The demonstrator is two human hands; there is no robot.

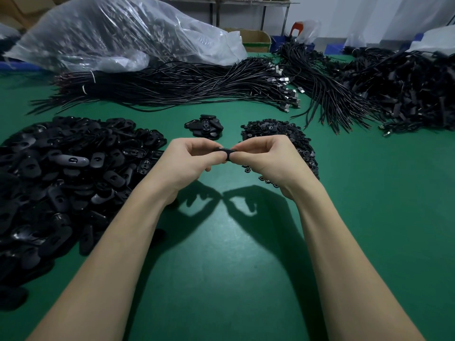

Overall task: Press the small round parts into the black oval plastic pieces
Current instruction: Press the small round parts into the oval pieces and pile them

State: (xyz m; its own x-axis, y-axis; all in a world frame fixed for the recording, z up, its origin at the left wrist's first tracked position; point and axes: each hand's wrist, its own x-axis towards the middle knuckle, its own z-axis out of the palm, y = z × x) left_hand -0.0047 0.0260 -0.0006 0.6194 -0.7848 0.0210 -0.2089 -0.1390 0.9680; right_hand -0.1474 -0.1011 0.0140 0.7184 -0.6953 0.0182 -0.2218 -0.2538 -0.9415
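My left hand (189, 159) and my right hand (267, 158) meet above the green table, and both pinch one black oval piece (224, 150) between fingertips and thumbs. Most of that piece is hidden by my fingers. I cannot tell whether a round part sits in it. A big heap of black oval pieces (61, 173) lies to the left. Just behind my right hand lies a pile of small round parts (278, 134). A small cluster of oval pieces (204, 126) lies beyond my hands.
Bundles of black cables (197, 87) stretch across the back of the green table (221, 267), with more cable heaps (398, 87) at the right. A large clear plastic bag (118, 33) lies at the back left. A cardboard box (256, 40) stands behind.
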